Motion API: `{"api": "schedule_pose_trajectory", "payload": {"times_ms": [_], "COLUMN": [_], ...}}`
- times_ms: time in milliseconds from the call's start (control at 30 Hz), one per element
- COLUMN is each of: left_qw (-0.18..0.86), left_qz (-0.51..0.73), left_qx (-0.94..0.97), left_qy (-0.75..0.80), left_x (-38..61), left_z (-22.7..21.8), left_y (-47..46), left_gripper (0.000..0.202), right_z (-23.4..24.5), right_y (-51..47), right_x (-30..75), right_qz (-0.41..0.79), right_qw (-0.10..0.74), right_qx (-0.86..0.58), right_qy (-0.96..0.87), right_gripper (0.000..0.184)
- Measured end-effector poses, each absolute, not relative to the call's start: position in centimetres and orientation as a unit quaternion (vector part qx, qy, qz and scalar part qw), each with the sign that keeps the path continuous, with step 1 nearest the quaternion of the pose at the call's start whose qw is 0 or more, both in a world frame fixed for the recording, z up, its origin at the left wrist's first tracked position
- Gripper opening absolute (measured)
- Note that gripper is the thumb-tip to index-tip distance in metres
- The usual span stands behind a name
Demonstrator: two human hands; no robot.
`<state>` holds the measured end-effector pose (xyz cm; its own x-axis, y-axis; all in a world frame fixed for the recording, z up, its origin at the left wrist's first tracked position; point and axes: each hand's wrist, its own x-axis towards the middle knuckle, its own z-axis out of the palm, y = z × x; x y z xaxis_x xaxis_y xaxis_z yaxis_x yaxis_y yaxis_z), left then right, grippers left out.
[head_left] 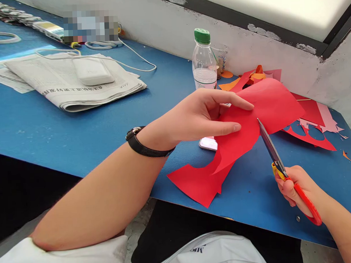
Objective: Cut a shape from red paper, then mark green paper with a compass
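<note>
A large sheet of red paper (267, 109) with a curved cut edge is pinched in my left hand (198, 115), thumb on top and the other fingers partly hidden behind it. My right hand (295, 188) grips scissors (270, 145) with red and yellow handles. Their blades point up and to the left, the tips touching the red paper near its cut edge. A curved part of the red paper hangs down toward the table's front edge. Under the left hand, a phone-like white object (208, 143) is mostly covered.
A clear bottle (204, 65) with a green cap stands behind the paper. Red, pink and orange paper scraps (314, 138) lie at the right. On the blue table (106, 141), a folded newspaper (61, 83) carries a white box-shaped device (92, 71) with a cable.
</note>
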<state>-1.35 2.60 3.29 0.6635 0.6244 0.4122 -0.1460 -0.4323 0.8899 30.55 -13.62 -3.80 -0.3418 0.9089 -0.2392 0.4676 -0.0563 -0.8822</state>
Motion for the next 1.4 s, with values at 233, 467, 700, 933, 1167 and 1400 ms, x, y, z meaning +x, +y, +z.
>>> {"api": "schedule_pose_trajectory", "payload": {"times_ms": [233,467,700,933,1167,1400], "left_qw": [0.518,0.529,0.542,0.542,0.536,0.540], "left_qz": [0.370,0.365,0.366,0.361,0.354,0.356], "left_qx": [0.757,0.755,0.743,0.748,0.755,0.750], "left_qy": [0.144,0.131,0.143,0.129,0.131,0.135], "left_x": [-1.2,-1.1,-1.0,-1.2,-1.5,-1.3], "left_z": [3.0,3.1,3.2,2.9,2.7,3.0], "left_y": [2.3,1.9,1.6,1.6,1.7,1.7], "left_gripper": [0.039,0.044,0.044,0.050,0.053,0.052], "right_z": [-3.2,-2.5,-2.4,-2.0,-2.2,-2.4], "right_y": [-13.5,-13.6,-13.9,-13.5,-13.6,-13.9], "right_x": [30.2,29.8,29.7,29.3,29.5,29.7], "right_qz": [0.501,0.534,0.525,0.511,0.511,0.523], "right_qw": [0.212,0.214,0.219,0.226,0.218,0.214], "right_qx": [-0.539,-0.538,-0.532,-0.517,-0.520,-0.534], "right_qy": [-0.644,-0.616,-0.627,-0.649,-0.649,-0.628], "right_gripper": [0.068,0.064,0.061,0.058,0.063,0.072]}}
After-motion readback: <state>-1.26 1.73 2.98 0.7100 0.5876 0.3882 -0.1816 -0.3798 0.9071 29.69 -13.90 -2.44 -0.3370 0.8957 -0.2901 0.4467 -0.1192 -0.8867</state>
